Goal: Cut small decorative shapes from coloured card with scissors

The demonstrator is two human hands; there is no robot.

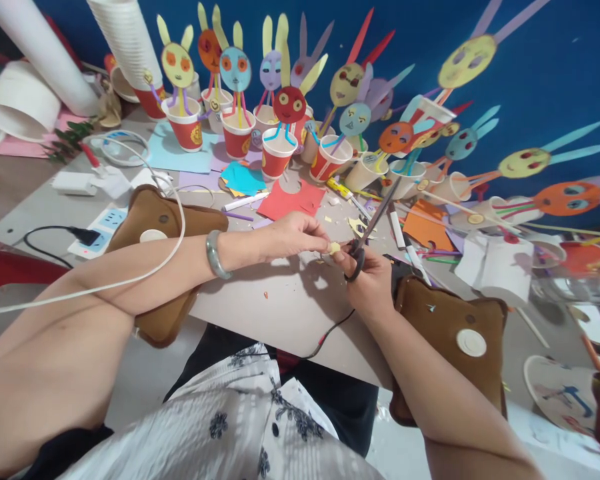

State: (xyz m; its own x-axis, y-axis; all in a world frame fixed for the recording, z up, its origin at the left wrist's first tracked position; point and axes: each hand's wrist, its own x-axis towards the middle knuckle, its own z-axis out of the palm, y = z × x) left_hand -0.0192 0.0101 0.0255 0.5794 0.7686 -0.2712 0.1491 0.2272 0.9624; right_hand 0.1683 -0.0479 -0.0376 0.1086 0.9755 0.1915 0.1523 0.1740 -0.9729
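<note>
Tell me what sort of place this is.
Probably a craft table or small workshop: paper-faced figures with long ears, like the red one, stand in paper cups, cut coloured paper such as the red sheet lies about, and the right hand holds scissors.

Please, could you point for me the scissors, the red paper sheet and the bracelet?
Scissors (380, 217): head view, blades.
Red paper sheet (291, 203): head view, middle.
Bracelet (214, 255): head view, band.

Grey table, paper-cup bunny figures, red paper, brown cushions, white power strip
</note>
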